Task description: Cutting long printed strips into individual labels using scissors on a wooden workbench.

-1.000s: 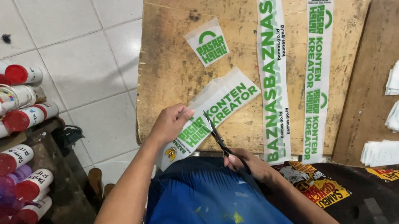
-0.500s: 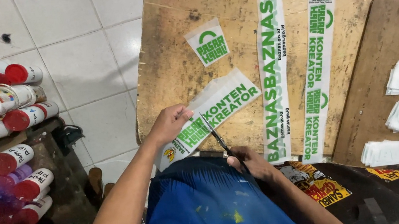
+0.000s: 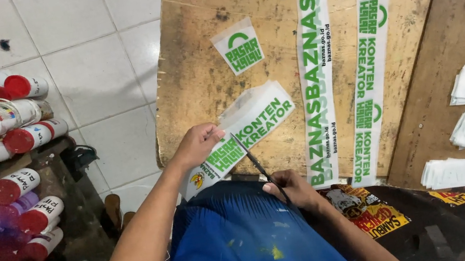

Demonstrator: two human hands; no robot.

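Over the wooden board | left hand pinches a printed sticker strip, lifted just above the board | right hand grips scissors, blades touching the strip | red-capped cans at left.

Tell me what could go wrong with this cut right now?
The left hand pinches the printed strip close to the scissors held by the right hand, so fingers may get nicked. The strip hangs unsupported past the wooden board, so the cut could wander into the green lettering.
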